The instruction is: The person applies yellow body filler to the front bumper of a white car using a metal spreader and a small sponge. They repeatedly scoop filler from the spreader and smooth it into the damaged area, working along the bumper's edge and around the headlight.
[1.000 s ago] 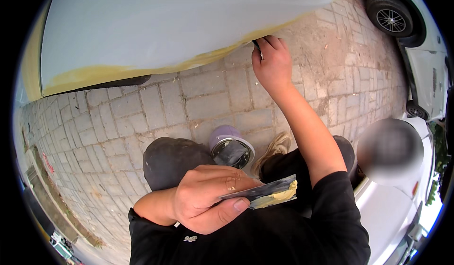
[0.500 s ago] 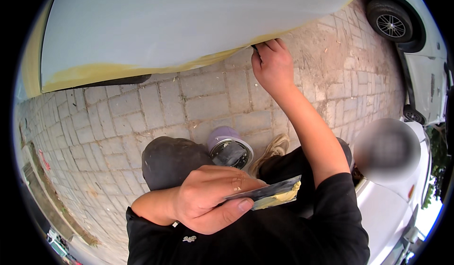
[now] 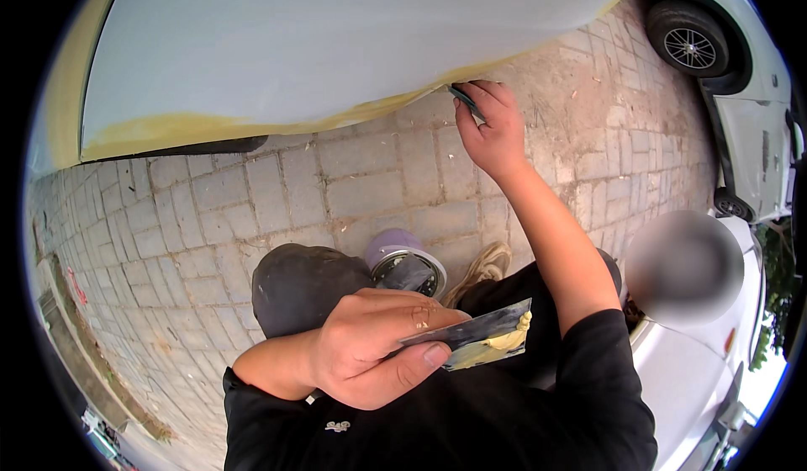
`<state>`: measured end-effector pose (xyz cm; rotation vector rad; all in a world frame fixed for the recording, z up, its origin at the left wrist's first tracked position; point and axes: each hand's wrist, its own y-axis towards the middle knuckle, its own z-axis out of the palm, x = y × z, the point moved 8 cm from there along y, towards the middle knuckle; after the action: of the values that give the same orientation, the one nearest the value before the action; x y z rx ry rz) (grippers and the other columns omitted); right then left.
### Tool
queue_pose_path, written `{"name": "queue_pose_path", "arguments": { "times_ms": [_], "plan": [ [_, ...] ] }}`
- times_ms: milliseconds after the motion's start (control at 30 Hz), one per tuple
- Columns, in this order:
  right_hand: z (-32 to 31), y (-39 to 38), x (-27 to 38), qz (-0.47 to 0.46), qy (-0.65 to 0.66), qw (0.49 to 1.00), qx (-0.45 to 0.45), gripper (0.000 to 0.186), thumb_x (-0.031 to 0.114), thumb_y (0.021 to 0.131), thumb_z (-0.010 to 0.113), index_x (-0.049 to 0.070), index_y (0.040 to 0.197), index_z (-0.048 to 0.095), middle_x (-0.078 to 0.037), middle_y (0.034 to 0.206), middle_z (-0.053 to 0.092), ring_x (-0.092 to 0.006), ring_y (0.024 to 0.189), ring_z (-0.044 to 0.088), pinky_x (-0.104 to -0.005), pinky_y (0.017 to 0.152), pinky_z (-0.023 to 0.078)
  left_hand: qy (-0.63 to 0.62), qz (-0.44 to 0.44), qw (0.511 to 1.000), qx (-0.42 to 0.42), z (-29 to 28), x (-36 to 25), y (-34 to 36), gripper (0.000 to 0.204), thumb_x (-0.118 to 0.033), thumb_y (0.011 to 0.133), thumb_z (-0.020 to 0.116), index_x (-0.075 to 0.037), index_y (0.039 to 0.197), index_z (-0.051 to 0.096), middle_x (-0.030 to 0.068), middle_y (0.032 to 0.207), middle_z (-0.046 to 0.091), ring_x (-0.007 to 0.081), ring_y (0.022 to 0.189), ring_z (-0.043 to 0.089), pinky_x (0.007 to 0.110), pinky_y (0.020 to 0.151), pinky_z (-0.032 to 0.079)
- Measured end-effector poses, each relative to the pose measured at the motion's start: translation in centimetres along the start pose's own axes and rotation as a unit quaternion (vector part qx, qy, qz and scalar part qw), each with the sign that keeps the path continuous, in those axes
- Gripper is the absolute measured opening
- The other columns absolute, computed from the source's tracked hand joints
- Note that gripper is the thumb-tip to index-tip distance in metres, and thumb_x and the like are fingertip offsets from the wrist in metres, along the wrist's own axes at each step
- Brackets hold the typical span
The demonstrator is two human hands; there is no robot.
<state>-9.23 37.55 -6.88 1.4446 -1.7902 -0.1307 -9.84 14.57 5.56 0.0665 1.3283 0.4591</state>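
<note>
My left hand (image 3: pixel 374 351) is closed in front of my chest, pinching a flat dark putty board (image 3: pixel 471 330) between thumb and fingers. Yellow putty (image 3: pixel 509 341) lies smeared on the board, thickest toward its far right edge. My right arm reaches forward to the lower edge of a pale grey car body panel (image 3: pixel 336 34). There my right hand (image 3: pixel 496 126) grips a thin dark green putty spreader (image 3: pixel 465 99), whose upper end is at the panel's underside. A yellowish band of filler (image 3: pixel 193 128) runs along that lower edge.
Between my legs stands a lilac tin (image 3: pixel 397 242) with a dark flat piece (image 3: pixel 408 272) on top. Paving bricks (image 3: pixel 361 193) cover the ground. At right are a white vehicle with a black tyre (image 3: pixel 688 40), a pale car body (image 3: pixel 689 370) and a blurred round shape (image 3: pixel 685 267).
My right hand has come slightly down and back from the panel edge, and more of the green spreader shows. My left hand keeps hold of the board almost unmoved.
</note>
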Motion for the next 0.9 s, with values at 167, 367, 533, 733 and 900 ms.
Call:
{"name": "queue_pose_path", "arguments": {
  "times_ms": [167,367,533,733,900],
  "plan": [
    [-0.5,0.1,-2.5,0.070,-0.046,0.996,-0.025,0.019,0.004,0.082,0.066,0.002,0.101,0.071,-0.015,0.098,0.069,-0.0353,0.090,0.063,-0.0406,0.078,0.051,-0.009,0.001,1.000,-0.004,0.4,0.3,-0.1,0.026,-0.002,0.093,0.058,0.016,0.111,0.062,0.0213,0.083,0.067,0.0285,0.064,0.064,0.034,0.060,0.051],
    [0.9,0.6,-2.6,0.126,-0.038,0.991,0.005,0.020,0.006,0.082,0.064,0.003,0.100,0.071,-0.012,0.099,0.069,-0.0348,0.090,0.061,-0.0414,0.080,0.051,0.003,-0.002,1.000,-0.003,0.3,0.0,0.0,0.025,-0.002,0.093,0.058,0.016,0.110,0.062,0.0224,0.086,0.067,0.0294,0.066,0.065,0.035,0.062,0.053],
    [1.7,0.8,-0.1,0.073,-0.044,0.996,0.013,0.023,0.005,0.080,0.064,0.003,0.102,0.071,-0.013,0.100,0.069,-0.0340,0.090,0.062,-0.0415,0.079,0.052,0.002,-0.002,1.000,0.003,0.2,0.3,-0.2,0.025,-0.002,0.093,0.058,0.016,0.110,0.062,0.0227,0.086,0.068,0.0299,0.066,0.065,0.035,0.062,0.053],
    [2.3,0.5,2.5,0.053,-0.022,0.998,-0.019,0.025,0.004,0.079,0.065,0.003,0.103,0.070,-0.013,0.101,0.069,-0.0343,0.090,0.062,-0.0418,0.078,0.052,0.001,-0.005,1.000,0.009,0.3,0.4,0.0,0.025,-0.001,0.092,0.058,0.016,0.110,0.062,0.0234,0.087,0.068,0.0306,0.067,0.066,0.035,0.063,0.053],
    [2.1,0.4,4.2,0.042,0.026,0.998,-0.028,0.021,0.002,0.078,0.067,0.002,0.099,0.070,-0.015,0.100,0.069,-0.0344,0.091,0.063,-0.0399,0.078,0.052,0.005,-0.001,1.000,0.009,0.8,0.4,0.1,0.025,0.000,0.092,0.058,0.016,0.110,0.062,0.0229,0.087,0.068,0.0309,0.067,0.066,0.035,0.063,0.053]
  ]
}}
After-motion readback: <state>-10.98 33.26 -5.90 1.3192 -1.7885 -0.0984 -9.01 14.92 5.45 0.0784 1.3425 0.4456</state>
